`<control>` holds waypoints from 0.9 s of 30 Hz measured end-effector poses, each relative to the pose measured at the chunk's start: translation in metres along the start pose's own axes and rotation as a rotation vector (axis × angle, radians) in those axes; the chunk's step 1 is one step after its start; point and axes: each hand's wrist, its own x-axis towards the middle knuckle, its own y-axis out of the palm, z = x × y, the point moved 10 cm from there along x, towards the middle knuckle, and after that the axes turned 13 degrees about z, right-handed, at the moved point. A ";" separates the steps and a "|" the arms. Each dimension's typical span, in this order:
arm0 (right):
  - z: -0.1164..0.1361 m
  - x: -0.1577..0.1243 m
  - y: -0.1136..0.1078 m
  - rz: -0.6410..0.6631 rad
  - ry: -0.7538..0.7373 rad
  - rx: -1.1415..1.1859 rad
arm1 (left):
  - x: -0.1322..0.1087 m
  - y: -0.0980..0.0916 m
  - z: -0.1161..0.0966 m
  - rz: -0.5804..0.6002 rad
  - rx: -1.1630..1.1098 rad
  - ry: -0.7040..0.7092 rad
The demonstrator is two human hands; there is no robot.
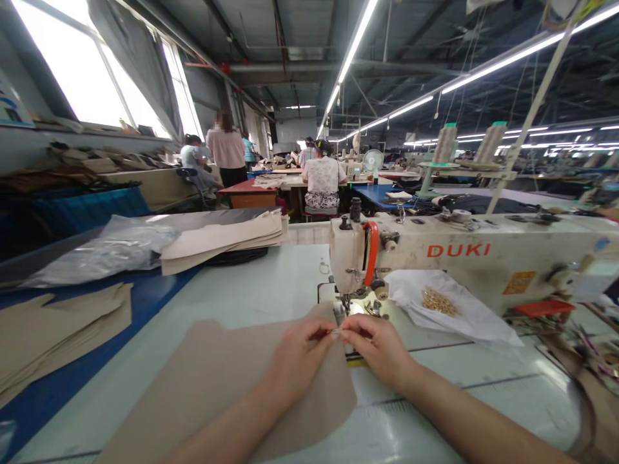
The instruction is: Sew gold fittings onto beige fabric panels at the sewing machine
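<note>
A large beige fabric panel (213,367) lies flat on the pale sewing table, its right edge by the needle area of a white sewing machine (411,248) marked DUKI. My left hand (302,348) rests over this panel with thumb and forefinger pinched together. From the right, my right hand (377,345) meets it in a matching pinch just in front of the presser foot (344,303). The fingertips of both hands nearly touch around a small pale thing, too small to name. The machine's lamp lights the spot behind my right fingers.
Small gold-coloured pieces (438,301) lie on a white plastic sheet (454,322) beside the machine. Stacked beige panels (227,235), more cut panels (62,335) and a clear plastic bag (111,251) are at left. Thread cones (445,145) stand behind; several people work farther back.
</note>
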 end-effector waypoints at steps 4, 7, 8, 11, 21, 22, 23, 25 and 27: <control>0.010 -0.004 -0.004 -0.042 -0.071 -0.128 | -0.001 0.000 -0.003 0.001 0.036 0.019; 0.012 -0.005 -0.004 -0.052 -0.107 -0.165 | -0.001 0.000 -0.005 0.008 0.030 0.030; 0.013 -0.005 -0.004 -0.052 -0.114 -0.177 | -0.001 0.000 -0.005 0.012 0.029 0.028; 0.014 -0.005 -0.003 -0.042 -0.119 -0.209 | 0.000 0.001 -0.002 0.016 0.030 0.014; 0.008 -0.001 0.005 0.030 -0.048 -0.274 | 0.004 0.004 -0.002 0.061 0.142 0.001; 0.004 0.000 0.006 0.036 -0.022 -0.248 | 0.005 0.001 -0.002 0.047 0.162 0.014; -0.001 0.000 0.006 0.040 0.008 -0.212 | 0.006 -0.004 -0.001 0.015 0.187 0.025; -0.010 0.001 0.006 0.043 0.067 -0.137 | 0.008 -0.013 0.005 -0.060 0.267 0.024; -0.016 0.001 0.004 0.031 0.116 -0.097 | 0.011 -0.011 0.014 -0.060 0.387 0.003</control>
